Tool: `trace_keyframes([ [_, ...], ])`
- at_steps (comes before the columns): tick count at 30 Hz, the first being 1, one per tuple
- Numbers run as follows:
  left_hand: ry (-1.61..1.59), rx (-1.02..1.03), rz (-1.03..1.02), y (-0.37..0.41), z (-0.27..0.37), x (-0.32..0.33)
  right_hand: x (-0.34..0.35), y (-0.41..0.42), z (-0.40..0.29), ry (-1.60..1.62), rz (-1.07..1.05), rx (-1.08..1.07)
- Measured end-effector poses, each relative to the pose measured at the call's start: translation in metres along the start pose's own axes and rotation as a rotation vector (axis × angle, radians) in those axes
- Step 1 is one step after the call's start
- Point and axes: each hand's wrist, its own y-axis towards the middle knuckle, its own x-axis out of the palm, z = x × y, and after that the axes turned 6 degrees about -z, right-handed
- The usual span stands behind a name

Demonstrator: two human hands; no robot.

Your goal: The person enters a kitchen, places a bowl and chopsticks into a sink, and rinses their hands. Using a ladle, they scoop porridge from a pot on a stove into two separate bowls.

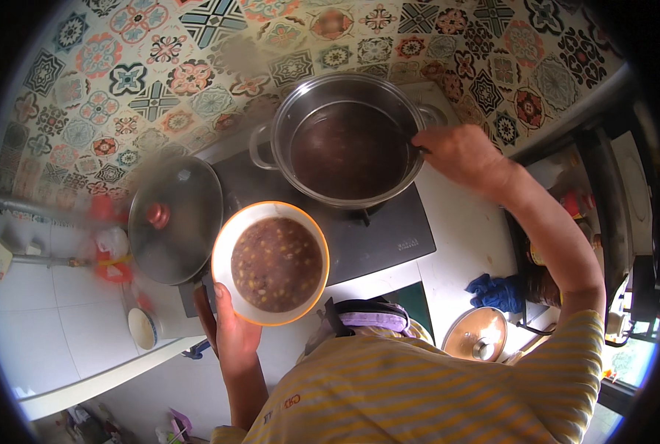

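Note:
My left hand (238,327) holds a white bowl with an orange rim (224,252), its thumb over the near left edge. In the bowl is thick reddish-brown bean porridge (277,266) dotted with pale yellow pieces. Beyond it, a wide stainless steel pot with two loop handles (319,99) stands on the black cooktop (385,233). Dark brown liquid (349,152) covers the pot's bottom. At the pot's right rim my right hand (457,152) is closed around a dark, thin handle (420,149); whatever the handle leads to is hidden in the dark pot.
Left of the bowl sits a pan under a glass lid with a red knob (177,222); its brown handle (205,316) points towards me. A small bowl (143,328) rests at the counter's left. To the right are a blue cloth (493,291) and another lid (477,333).

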Motion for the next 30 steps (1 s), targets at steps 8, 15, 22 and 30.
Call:
trace_keyframes([
  [8, -0.053, -0.036, 0.056, 0.002, -0.002, 0.010, -0.018, 0.002, 0.019, 0.711, -0.195, 0.263],
  [15, 0.065, -0.052, -0.107, 0.010, 0.001, 0.014, 0.018, 0.005, 0.003, 1.289, -0.235, 0.396],
  [22, 0.053, -0.088, -0.017, 0.020, 0.000, 0.030, 0.009, -0.011, -0.004, 1.493, -0.125, 0.529],
  [30, -0.066, -0.159, -0.086, 0.032, -0.001, 0.033, -0.034, -0.022, 0.006, 1.427, -0.058, 0.591],
])
